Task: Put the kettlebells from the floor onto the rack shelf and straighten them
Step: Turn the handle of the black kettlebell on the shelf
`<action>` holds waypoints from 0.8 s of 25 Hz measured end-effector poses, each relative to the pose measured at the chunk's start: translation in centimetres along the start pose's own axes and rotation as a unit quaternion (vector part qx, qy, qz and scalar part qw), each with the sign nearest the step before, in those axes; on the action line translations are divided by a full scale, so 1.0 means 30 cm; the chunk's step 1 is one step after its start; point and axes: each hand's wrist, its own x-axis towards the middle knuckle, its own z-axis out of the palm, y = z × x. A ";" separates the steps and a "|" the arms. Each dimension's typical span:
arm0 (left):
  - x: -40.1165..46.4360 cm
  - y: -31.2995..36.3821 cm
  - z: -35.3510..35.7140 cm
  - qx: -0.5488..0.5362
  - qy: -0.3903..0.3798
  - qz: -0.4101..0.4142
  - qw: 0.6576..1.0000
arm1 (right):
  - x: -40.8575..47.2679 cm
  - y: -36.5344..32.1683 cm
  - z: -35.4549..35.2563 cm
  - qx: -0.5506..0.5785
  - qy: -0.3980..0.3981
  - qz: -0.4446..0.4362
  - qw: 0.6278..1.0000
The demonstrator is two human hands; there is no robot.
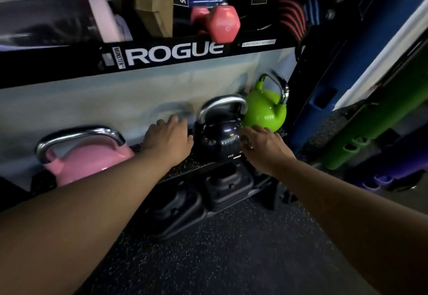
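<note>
Three kettlebells stand on the speckled rack shelf (pixel 185 169). A pink kettlebell (pixel 90 155) is at the left, a black kettlebell (pixel 218 138) marked 4KG in the middle, and a green kettlebell (pixel 265 109) at the right end, tilted and turned. All have chrome handles. My left hand (pixel 169 138) lies against the black kettlebell's left side, fingers spread. My right hand (pixel 259 145) presses on its right side, fingertips near the green one's base. Both hands flank the black body without closing on its handle.
The upper shelf beam (pixel 176 54) reads ROGUE and carries a pink dumbbell (pixel 220 22), a paper bag and boxes. Black weight blocks (pixel 222 188) sit under the lower shelf. Blue, green and purple rolled mats (pixel 370 132) lean at the right. Dark speckled floor (pixel 231 260) lies below.
</note>
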 end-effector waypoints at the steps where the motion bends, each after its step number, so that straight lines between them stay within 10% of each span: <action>1: 0.047 0.016 0.004 -0.019 0.008 -0.004 1.000 | 0.055 0.020 0.005 0.004 -0.004 0.013 1.000; 7: 0.315 0.111 0.032 -0.140 -0.014 -0.099 0.985 | 0.385 0.102 0.019 0.020 -0.028 0.059 0.998; 13: 0.490 0.252 0.129 -0.349 -0.116 -0.312 0.876 | 0.611 0.190 0.108 0.067 -0.073 0.024 0.995; 20: 0.516 0.359 0.237 -0.502 0.028 -0.379 0.777 | 0.660 0.283 0.154 0.188 -0.103 -0.056 0.975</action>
